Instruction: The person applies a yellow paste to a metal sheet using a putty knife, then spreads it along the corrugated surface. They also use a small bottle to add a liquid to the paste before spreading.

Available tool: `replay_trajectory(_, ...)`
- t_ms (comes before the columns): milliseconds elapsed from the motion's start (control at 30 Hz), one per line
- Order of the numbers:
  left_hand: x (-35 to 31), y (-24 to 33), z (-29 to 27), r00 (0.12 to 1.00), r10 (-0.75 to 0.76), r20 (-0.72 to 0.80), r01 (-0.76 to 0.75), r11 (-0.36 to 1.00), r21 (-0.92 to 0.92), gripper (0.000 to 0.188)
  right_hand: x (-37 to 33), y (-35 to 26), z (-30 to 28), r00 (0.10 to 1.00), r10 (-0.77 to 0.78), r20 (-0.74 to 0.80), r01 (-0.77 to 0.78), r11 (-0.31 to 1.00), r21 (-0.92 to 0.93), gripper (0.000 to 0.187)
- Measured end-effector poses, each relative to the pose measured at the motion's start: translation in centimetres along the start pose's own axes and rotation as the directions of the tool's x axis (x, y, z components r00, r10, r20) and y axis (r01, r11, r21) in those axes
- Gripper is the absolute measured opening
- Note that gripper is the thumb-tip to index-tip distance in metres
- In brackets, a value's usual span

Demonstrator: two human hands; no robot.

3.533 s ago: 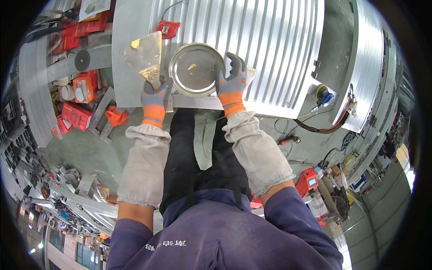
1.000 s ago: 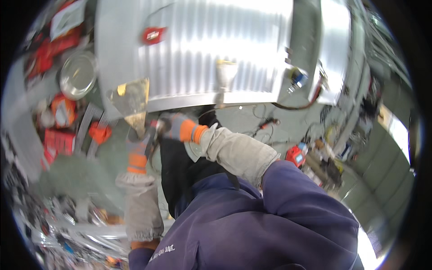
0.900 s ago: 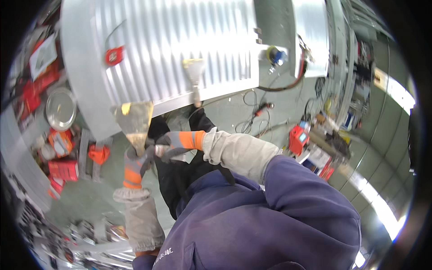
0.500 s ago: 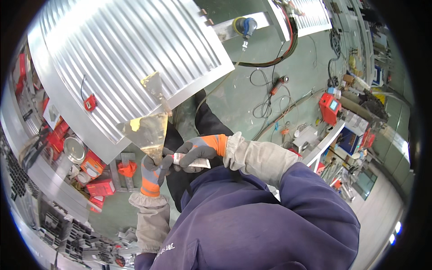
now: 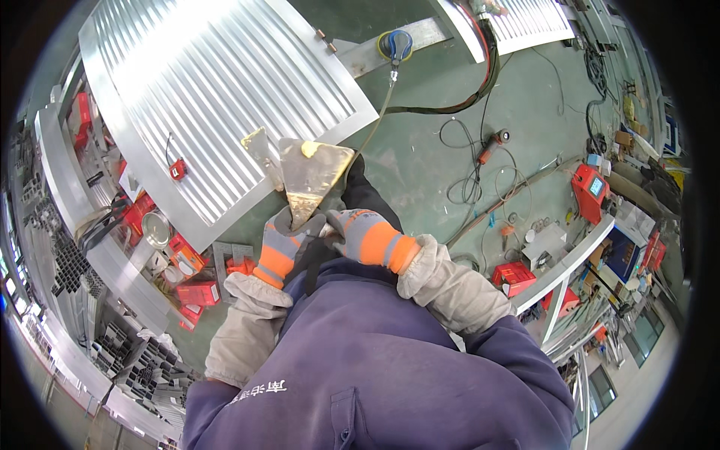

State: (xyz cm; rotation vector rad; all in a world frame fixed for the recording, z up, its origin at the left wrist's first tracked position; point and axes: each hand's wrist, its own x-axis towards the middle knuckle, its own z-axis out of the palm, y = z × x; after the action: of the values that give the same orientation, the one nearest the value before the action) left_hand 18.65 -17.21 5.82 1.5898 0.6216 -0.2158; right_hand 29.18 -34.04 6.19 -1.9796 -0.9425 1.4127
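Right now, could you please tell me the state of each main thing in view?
Left hand, closed on the large scraper
Right hand, curled, what it holds hidden
Large scraper, held, smeared yellow
Small scraper, lying at the metal panel's edge
Tape measure, lying on the panel
Sander, hose attached
Grinder, lying on the floor
Red machine, screen lit

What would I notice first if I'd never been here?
Probably the big shiny ribbed panel at the upper left. Then the yellow-smeared scraper in the left hand, near the middle, and the red box with a screen off to the right.
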Motion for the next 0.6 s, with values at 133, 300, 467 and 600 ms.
replay_trajectory(133, -1.8, 2.3, -2.1, 0.944, -0.302, 0.136, 0.328, 0.907, -0.265, 0.029, -0.9, -1.1, 0.5, 0.995, -0.037, -0.092, 0.044, 0.996, 0.073, 0.030)
replay_trajectory(300, -3.9, 1.3, -5.5, 0.999, 0.020, -0.040, -0.024, 0.995, -0.101, 0.022, -0.1, -6.1, 1.4, 0.987, -0.128, -0.101, 0.137, 0.987, 0.082, 0.032)
replay_trajectory(467, -5.4, 0.3, -10.0, 0.923, 0.376, -0.075, -0.345, 0.900, 0.265, 0.030, 2.2, -10.2, 4.5, 0.991, -0.120, -0.065, 0.110, 0.984, -0.137, 0.031)
replay_trajectory(600, -7.2, 0.2, -13.4, 0.978, 0.208, -0.005, -0.208, 0.977, 0.048, 0.031, 3.0, -13.0, 6.5, 0.995, -0.049, -0.083, 0.038, 0.991, -0.130, 0.034)
